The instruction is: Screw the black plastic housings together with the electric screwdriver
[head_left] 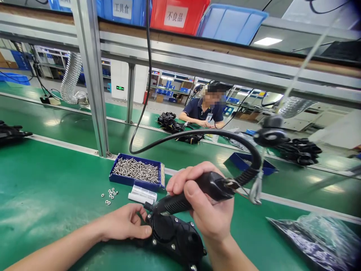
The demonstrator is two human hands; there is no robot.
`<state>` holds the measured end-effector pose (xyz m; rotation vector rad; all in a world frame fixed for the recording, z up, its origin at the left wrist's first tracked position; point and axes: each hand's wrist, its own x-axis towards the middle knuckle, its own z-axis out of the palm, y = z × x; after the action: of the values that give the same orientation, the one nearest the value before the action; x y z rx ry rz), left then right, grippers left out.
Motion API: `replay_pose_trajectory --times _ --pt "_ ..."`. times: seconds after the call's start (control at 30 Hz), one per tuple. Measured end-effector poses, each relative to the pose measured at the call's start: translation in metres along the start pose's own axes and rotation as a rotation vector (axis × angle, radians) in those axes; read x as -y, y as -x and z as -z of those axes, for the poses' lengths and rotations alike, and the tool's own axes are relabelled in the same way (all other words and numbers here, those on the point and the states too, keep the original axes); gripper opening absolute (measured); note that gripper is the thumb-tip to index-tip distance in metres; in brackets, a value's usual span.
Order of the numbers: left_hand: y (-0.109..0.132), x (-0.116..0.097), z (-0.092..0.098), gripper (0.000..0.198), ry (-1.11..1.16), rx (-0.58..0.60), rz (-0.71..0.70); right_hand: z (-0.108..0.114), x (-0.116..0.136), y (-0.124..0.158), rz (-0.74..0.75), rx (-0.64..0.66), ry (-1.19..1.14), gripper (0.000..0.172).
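My right hand [208, 203] is wrapped round a black electric screwdriver [176, 203], whose thick cable runs from its back end. The tool slants down to the left over a black plastic housing [176, 241] with several silver screws around its rim. Its tip is near the upper left edge of the housing; the exact contact is hidden. With thumb and bent fingers, my left hand [126, 222] grips the left edge of the housing. Behind it lie a clear and white roll [142, 194], several small washers [111, 194] and a blue box [138, 184] full of screws [137, 169].
A metal post [91, 82] rises behind the box, under a shelf with blue and red bins [179, 17]. The tool's cable [197, 131] loops across the middle. A plastic bag [318, 237] lies at right. Across the bench sits a co-worker [205, 109] beside black parts [169, 122].
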<state>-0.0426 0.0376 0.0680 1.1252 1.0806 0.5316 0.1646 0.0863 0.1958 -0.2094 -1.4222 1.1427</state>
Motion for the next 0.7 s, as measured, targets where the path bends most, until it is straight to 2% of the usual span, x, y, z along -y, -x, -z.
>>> replay_pose_trajectory --times 0.2,0.53,0.6,0.7 --pt "-0.002 0.011 -0.006 0.08 -0.087 -0.097 -0.029 -0.01 -0.003 0.002 -0.021 0.005 -0.038 0.016" --pt "-0.008 0.015 -0.009 0.076 -0.095 -0.129 -0.054 -0.008 -0.004 0.005 -0.048 0.015 0.013 0.017" --pt "-0.007 0.013 -0.01 0.074 -0.111 -0.13 -0.06 -0.008 -0.006 0.004 -0.095 0.055 0.011 0.019" --pt "-0.003 0.007 -0.013 0.069 -0.14 -0.142 -0.077 -0.008 -0.009 0.001 -0.117 0.198 -0.071 0.032"
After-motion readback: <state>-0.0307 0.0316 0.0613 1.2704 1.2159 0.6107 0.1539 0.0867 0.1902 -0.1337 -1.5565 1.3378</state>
